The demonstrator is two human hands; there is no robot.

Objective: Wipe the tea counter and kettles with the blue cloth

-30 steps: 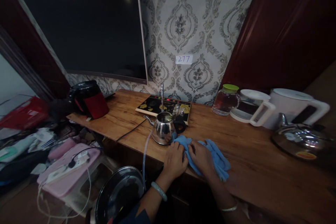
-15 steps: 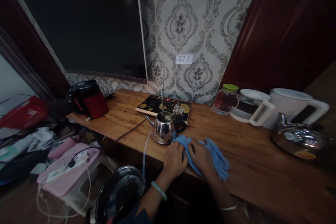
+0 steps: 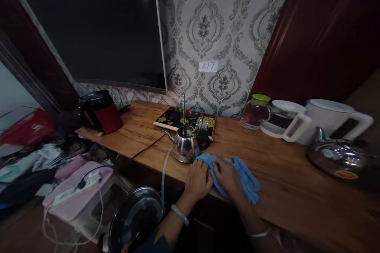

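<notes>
Nothing has visibly shifted, seemingly a pause: left hand [image 3: 197,180] and right hand [image 3: 228,174] rest on the crumpled blue cloth [image 3: 248,181], fingers curled; whether pinching, I can't tell.

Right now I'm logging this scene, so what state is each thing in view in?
Blue cloth: bunched
Left hand: on the cloth, fingers bent
Right hand: on the cloth
Small kettle: upright, open
Tap: upright, flow unclear
Flowered panel: red light lit
Screen: dark
Green-lidded jug: closed
White-handled jug: covered
White pitcher: covered
Large kettle: upright
Red-and-black jug: covered
Power strip: plug in
</notes>
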